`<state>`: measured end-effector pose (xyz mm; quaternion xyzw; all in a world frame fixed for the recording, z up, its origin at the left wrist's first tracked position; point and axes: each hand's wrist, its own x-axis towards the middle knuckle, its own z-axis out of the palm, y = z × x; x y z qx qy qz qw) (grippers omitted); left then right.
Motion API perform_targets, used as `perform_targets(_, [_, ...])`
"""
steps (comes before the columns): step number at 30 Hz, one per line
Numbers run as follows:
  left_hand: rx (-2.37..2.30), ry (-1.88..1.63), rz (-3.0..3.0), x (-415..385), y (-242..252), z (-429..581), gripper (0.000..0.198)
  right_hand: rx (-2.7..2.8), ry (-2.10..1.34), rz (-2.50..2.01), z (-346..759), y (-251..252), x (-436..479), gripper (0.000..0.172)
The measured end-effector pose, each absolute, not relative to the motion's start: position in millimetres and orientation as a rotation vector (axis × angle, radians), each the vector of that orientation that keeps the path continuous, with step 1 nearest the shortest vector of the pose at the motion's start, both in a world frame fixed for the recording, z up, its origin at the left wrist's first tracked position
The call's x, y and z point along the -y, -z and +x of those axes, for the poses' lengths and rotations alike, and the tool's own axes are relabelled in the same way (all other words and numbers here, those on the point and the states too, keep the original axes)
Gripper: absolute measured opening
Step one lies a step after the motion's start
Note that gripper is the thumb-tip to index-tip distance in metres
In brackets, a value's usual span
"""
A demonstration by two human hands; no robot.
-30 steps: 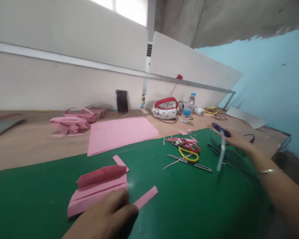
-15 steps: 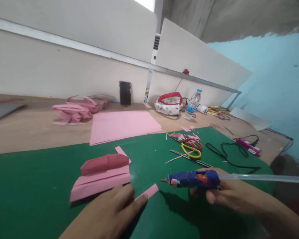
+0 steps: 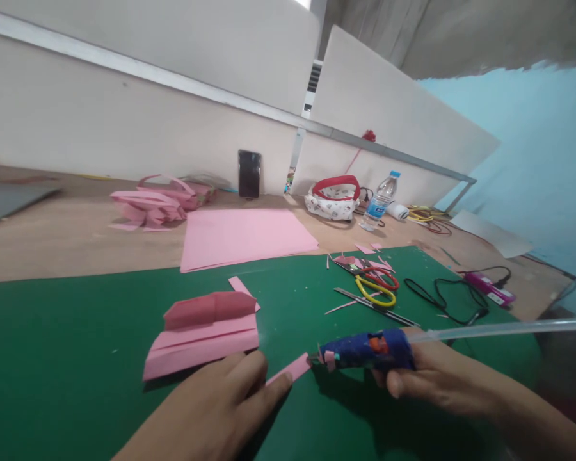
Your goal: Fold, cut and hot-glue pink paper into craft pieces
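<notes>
My right hand is wrapped round a blue hot glue gun, a clear glue stick running out of its back to the right. The gun's metal nozzle meets the far end of a narrow pink paper strip. With fingers curled and thumb along the strip, my left hand grips its near part, which is hidden under the hand. Just beyond that hand lies a folded pink paper piece, its upper flap standing up. Another pink strip rests partly behind it.
On the green mat lie scissors with red and yellow handles, a metal-bladed tool, paper scraps and a black cable. Behind are pink sheets, pink paper loops, a phone, a pouch and a water bottle.
The glue gun has moved left and slightly down relative to the strip, so its nozzle now meets the strip's end. My left hand keeps its grip; the whole view has shifted slightly.
</notes>
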<state>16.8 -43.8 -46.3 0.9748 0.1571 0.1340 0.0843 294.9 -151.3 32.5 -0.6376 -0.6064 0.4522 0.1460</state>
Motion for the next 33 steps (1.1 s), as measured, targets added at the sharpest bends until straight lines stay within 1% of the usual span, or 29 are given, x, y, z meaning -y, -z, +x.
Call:
perform_targets(6, [-0.393, -0.575, 3.008, 47.2, 39.5, 17.8, 0.062, 1.739, -1.32, -1.861, 290.6, -34.9, 148.3, 0.034])
perform_targets(10, [-0.367, -0.577, 3.04, 48.6, 38.2, 18.9, 0.061, 1.857, -1.274, -1.828, 294.3, -35.3, 148.4, 0.034])
perform_targets(16, [-0.4, -0.502, 3.054, 47.2, 39.5, 17.2, 0.062, 1.954, -1.14, -1.838, 292.6, -37.8, 145.8, 0.028])
perform_targets(21, [-0.41, -0.486, 3.045, 44.2, 40.2, 19.1, 0.066, 1.963, -1.094, -1.883, 285.5, -42.9, 139.6, 0.034])
perform_targets(26, [-0.369, -0.543, 3.059, 45.7, 37.9, 18.2, 0.069, 1.959, -1.117, -1.941, 290.0, -47.0, 147.4, 0.033])
perform_targets(31, [-0.379, -0.557, 3.052, 48.5, 34.3, 19.1, 0.062, 1.94, -1.138, -1.932, 290.0, -46.5, 149.2, 0.031])
perform_targets(33, [-0.407, -0.56, 3.066, 48.7, 33.3, 19.3, 0.064, 1.941, -1.103, -1.924, 287.6, -45.8, 146.3, 0.032])
